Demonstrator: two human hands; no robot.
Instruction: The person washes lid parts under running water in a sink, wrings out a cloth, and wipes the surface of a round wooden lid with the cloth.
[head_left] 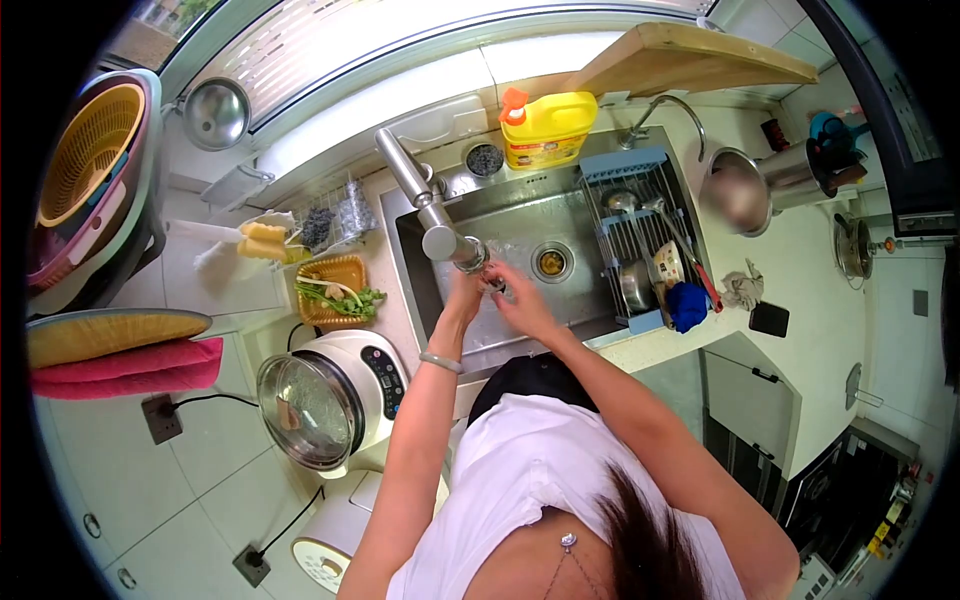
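Under the spout of the metal faucet (455, 246), my two hands are close together over the steel sink (490, 335). My left hand (468, 292) is right below the spout, its fingers mostly hidden by the faucet and the wrist turned. Beside it on the right, my right hand (522, 302) has its fingers bent towards a small dark thing between the hands, too small to make out. Water seems to run over the hands. The round drain (551, 262) lies to the right of them.
A blue-ended rack (623, 168) with ladles and a blue cloth (686, 306) fills the sink's right side. Behind stands a yellow jug (549, 130). To the left are an orange basket (333, 272) with greens and a white cooker (372, 375). A phone (769, 319) lies at right.
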